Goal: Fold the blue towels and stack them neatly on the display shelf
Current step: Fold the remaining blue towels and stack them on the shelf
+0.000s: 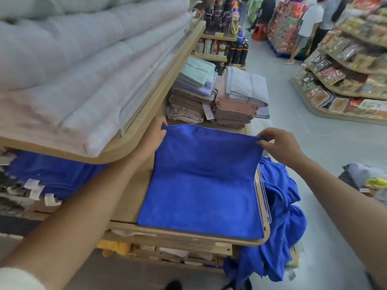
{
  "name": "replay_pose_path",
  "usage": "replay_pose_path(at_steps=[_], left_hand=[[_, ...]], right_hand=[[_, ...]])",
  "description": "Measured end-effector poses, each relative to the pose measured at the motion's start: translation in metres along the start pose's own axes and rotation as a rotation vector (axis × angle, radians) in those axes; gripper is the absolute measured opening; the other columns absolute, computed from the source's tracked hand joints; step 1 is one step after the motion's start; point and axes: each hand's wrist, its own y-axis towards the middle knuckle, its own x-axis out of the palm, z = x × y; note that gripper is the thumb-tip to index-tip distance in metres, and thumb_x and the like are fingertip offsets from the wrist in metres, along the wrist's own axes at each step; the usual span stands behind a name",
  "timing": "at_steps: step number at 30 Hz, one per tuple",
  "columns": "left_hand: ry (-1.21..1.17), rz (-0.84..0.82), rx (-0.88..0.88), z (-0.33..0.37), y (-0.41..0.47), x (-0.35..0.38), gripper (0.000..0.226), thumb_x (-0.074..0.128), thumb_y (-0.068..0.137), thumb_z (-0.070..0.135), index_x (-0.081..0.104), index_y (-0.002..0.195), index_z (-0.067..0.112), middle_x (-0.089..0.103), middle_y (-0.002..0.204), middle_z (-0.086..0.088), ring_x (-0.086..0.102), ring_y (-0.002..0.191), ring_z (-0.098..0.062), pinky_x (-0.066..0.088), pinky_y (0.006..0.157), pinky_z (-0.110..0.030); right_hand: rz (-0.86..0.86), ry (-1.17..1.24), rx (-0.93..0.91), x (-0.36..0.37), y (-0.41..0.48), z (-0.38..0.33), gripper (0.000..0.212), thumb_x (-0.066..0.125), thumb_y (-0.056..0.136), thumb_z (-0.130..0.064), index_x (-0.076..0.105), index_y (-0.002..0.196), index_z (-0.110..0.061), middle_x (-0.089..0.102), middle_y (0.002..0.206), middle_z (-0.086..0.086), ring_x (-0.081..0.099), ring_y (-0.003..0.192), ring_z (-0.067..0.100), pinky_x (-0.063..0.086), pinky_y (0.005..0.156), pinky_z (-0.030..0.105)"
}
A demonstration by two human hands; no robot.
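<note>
A blue towel lies spread on the wooden display shelf, its far half lifted off the board. My left hand pinches the towel's far left corner. My right hand pinches the far right corner, so the far edge is stretched between both hands. A stack of folded blue towels with white tags sits on the same shelf at the left, under the upper shelf. A heap of unfolded blue towels hangs beside the shelf's right end.
The upper shelf with pale quilted bedding overhangs at the left. Piles of folded towels in brown, pink, grey and mint stand behind the blue one. A clear plastic rail edges the shelf. People stand in the far aisle.
</note>
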Motion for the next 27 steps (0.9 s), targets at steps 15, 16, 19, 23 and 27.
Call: replay_pose_path(at_steps=[15,16,19,23,27], left_hand=[[0.389,-0.512,0.296,-0.118,-0.162,-0.004,0.023,0.065,0.085,0.062,0.066,0.103,0.049,0.06,0.106,0.033,0.051,0.078,0.015,0.04,0.067,-0.017],[0.368,-0.501,0.293,-0.119,-0.166,-0.002,0.028,0.059,0.083,0.07,0.065,0.102,0.05,0.059,0.104,0.036,0.053,0.081,0.014,0.04,0.067,-0.016],[0.232,-0.289,0.302,-0.11,-0.162,0.012,0.031,0.047,0.089,0.065,0.068,0.093,0.043,0.063,0.093,0.033,0.057,0.086,0.007,0.046,0.065,-0.024],[0.132,-0.154,0.381,-0.074,-0.136,0.066,0.025,0.056,0.097,0.03,0.071,0.117,0.026,0.068,0.12,0.009,0.059,0.116,-0.017,0.049,0.097,-0.036],[0.37,-0.33,0.194,-0.055,-0.131,0.119,0.057,0.036,0.104,0.049,0.036,0.155,0.026,0.03,0.164,0.003,0.021,0.153,-0.017,0.018,0.124,-0.038]], right_hand=[[-0.261,-0.384,-0.254,0.04,-0.231,0.005,0.015,0.067,0.084,-0.054,0.072,0.089,-0.041,0.067,0.091,-0.025,0.061,0.095,0.006,0.044,0.086,0.032],[-0.258,-0.393,-0.245,0.042,-0.233,0.006,0.022,0.059,0.085,-0.059,0.072,0.088,-0.041,0.065,0.092,-0.026,0.058,0.096,0.004,0.042,0.086,0.031],[-0.156,-0.348,-0.222,0.057,-0.222,-0.01,0.029,0.05,0.092,-0.058,0.073,0.094,-0.04,0.065,0.095,-0.025,0.058,0.096,0.005,0.043,0.084,0.029],[-0.128,-0.206,-0.159,0.114,-0.18,-0.055,0.043,0.052,0.101,-0.045,0.058,0.139,-0.028,0.058,0.137,-0.01,0.052,0.128,0.014,0.043,0.101,0.035],[-0.193,-0.321,0.043,0.158,-0.155,-0.072,0.066,0.036,0.103,-0.055,0.028,0.16,-0.022,0.026,0.167,-0.003,0.021,0.155,0.019,0.021,0.123,0.042]])
